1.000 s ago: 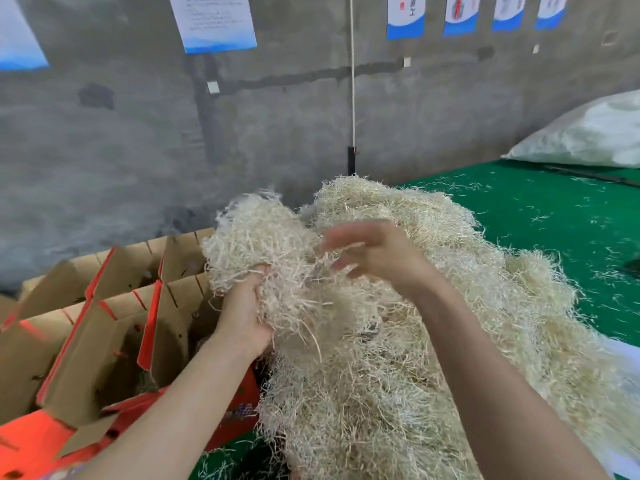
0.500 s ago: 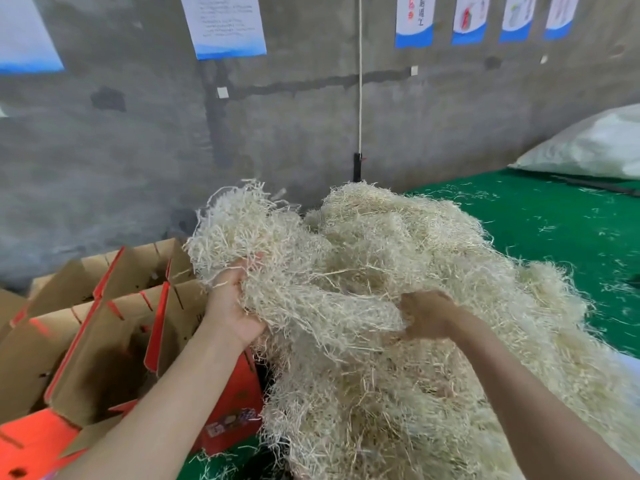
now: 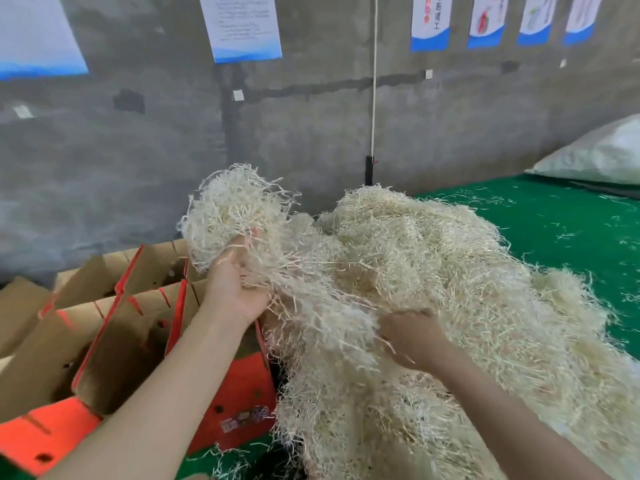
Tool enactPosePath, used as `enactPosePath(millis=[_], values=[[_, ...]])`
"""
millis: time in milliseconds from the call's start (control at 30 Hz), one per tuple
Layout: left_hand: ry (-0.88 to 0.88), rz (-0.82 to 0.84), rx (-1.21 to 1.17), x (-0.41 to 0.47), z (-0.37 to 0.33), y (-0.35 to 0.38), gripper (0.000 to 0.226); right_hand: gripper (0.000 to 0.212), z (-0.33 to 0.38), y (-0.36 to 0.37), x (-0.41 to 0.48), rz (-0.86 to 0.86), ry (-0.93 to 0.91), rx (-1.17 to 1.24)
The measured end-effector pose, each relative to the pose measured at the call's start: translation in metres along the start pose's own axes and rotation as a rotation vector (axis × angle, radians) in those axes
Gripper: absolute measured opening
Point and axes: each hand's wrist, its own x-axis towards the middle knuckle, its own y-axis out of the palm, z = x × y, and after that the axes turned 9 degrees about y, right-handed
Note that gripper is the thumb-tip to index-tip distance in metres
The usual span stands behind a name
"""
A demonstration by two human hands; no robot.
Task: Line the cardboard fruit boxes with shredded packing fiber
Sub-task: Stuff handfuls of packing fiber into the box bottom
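Our left hand [image 3: 235, 289] curls its fingers round a fiber tuft [image 3: 235, 209] above the boxes [image 3: 131, 327] at left; our right hand [image 3: 412, 341] fingers pinch strands of the pile [image 3: 450, 265].

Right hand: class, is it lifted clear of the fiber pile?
No, the right hand grips strands on the near slope of the fiber pile, while the left hand holds up a clump.
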Motion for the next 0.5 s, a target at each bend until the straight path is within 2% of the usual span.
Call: enactPosePath(millis=[67,100,133,200,267,333,400,433,500], values=[[0.028,0.040,-0.038,0.007,-0.012,-0.004,0.039,0.014,-0.029,0.014,-0.008,0.187,0.094,-0.023],[0.037,0.048,-0.014,0.009,-0.015,-0.006,0.045,0.015,-0.039,0.018,-0.011,0.210,0.118,0.014],[0.023,0.048,0.030,0.010,-0.014,-0.006,0.045,0.020,-0.041,0.016,-0.012,0.185,0.111,0.012],[-0.049,0.028,0.115,0.008,-0.004,-0.009,0.030,0.026,-0.034,0.003,-0.012,0.123,0.063,0.012],[-0.122,-0.010,0.164,0.001,0.010,-0.010,0.014,0.020,-0.023,-0.017,-0.010,0.103,0.028,0.135],[-0.158,-0.033,0.173,-0.004,0.021,-0.012,0.016,0.021,-0.017,-0.042,-0.012,0.133,-0.022,0.203],[-0.188,-0.028,0.169,-0.007,0.026,-0.013,0.019,0.027,-0.012,-0.063,-0.012,0.062,-0.074,0.253],[-0.203,-0.017,0.161,-0.008,0.027,-0.014,0.018,0.039,-0.006,-0.072,-0.012,-0.007,-0.090,0.316],[-0.226,-0.008,0.137,-0.011,0.029,-0.014,0.020,0.089,0.015,-0.078,-0.007,-0.090,-0.136,0.475]])
